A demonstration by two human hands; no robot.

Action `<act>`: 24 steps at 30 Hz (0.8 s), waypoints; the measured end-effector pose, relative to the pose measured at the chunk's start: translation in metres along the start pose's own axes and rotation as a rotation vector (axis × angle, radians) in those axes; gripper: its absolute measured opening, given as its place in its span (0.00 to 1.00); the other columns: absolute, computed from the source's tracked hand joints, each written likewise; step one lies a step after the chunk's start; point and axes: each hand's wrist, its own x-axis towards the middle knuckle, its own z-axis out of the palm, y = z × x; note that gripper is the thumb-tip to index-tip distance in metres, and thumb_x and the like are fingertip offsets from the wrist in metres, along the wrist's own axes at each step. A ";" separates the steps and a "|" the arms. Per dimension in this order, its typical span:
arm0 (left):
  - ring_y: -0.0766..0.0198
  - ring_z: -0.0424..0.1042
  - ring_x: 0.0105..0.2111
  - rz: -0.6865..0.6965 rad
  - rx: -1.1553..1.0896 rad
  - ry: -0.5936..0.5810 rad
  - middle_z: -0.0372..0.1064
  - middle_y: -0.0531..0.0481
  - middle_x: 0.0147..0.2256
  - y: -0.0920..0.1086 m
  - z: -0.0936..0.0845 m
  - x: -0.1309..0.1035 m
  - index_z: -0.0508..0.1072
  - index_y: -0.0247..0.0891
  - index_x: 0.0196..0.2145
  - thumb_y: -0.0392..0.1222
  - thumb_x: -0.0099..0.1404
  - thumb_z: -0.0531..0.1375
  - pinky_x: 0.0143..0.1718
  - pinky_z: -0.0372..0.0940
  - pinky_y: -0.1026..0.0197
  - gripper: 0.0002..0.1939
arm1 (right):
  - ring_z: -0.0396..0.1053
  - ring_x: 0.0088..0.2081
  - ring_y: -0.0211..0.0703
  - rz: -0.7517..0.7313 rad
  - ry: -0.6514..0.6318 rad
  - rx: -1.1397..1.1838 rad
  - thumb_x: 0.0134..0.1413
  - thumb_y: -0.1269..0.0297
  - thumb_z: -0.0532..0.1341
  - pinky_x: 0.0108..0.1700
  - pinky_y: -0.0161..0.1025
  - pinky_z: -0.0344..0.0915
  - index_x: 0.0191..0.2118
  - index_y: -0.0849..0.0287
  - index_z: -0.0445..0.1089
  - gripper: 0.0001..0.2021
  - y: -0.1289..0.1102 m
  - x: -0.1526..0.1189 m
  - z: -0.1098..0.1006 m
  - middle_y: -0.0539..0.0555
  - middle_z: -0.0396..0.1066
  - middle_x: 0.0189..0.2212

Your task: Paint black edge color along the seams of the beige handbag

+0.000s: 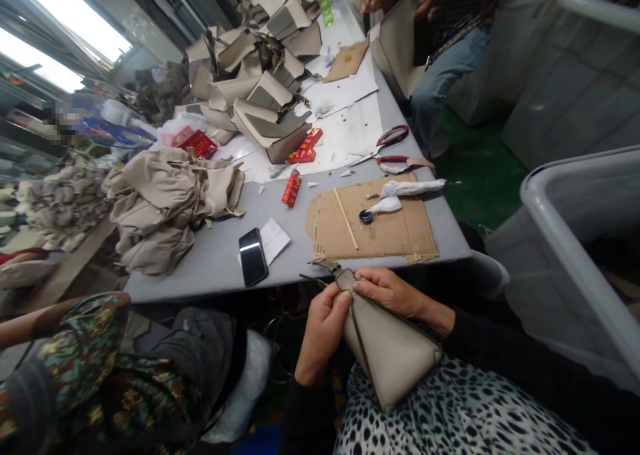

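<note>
A beige leather-like handbag [395, 348] rests on my lap, tilted, its strap tab and buckle end pointing toward the table edge. My left hand [324, 325] pinches the bag's upper corner beside the tab, thumb on top. From the other side my right hand [387, 291] grips the same edge, with its fingertips close to the left thumb. Just beyond my hands lies a cardboard sheet [400, 231] holding a thin wooden stick [346, 219], a small black cap or pot [366, 216] with a white-wrapped piece, and a long white-wrapped tool [413, 187].
Red-handled scissors [393, 164] lie past the cardboard. A phone [253, 257], red boxes [291, 189], folded beige fabric pieces [155, 201] and piled bags [265, 125] occupy the table. People sit at left and far right. Grey bins [575, 201] stand to my right.
</note>
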 end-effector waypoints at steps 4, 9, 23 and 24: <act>0.55 0.71 0.39 0.003 -0.022 -0.015 0.76 0.46 0.38 0.000 0.000 0.000 0.78 0.35 0.42 0.51 0.70 0.60 0.43 0.65 0.59 0.16 | 0.51 0.28 0.36 -0.014 -0.001 -0.015 0.61 0.38 0.60 0.28 0.34 0.51 0.31 0.58 0.61 0.25 0.000 0.000 0.000 0.46 0.54 0.25; 0.53 0.72 0.43 0.020 -0.057 -0.030 0.78 0.45 0.43 -0.003 0.000 -0.001 0.79 0.35 0.49 0.50 0.70 0.60 0.46 0.65 0.58 0.18 | 0.51 0.28 0.36 -0.022 0.011 -0.060 0.61 0.39 0.60 0.28 0.34 0.51 0.30 0.58 0.61 0.25 0.001 0.000 0.000 0.46 0.54 0.26; 0.52 0.73 0.42 0.016 -0.079 -0.029 0.78 0.44 0.42 -0.007 -0.001 -0.001 0.79 0.34 0.49 0.52 0.69 0.61 0.44 0.66 0.58 0.20 | 0.51 0.28 0.36 -0.018 0.014 -0.108 0.62 0.39 0.59 0.28 0.35 0.51 0.30 0.57 0.60 0.25 0.002 -0.002 0.001 0.46 0.53 0.25; 0.52 0.73 0.42 0.017 -0.075 -0.027 0.78 0.44 0.42 -0.007 -0.001 -0.001 0.79 0.34 0.49 0.52 0.69 0.61 0.44 0.66 0.58 0.20 | 0.51 0.28 0.36 -0.023 0.016 -0.114 0.62 0.39 0.59 0.28 0.35 0.51 0.30 0.57 0.60 0.25 0.002 -0.002 0.000 0.46 0.53 0.25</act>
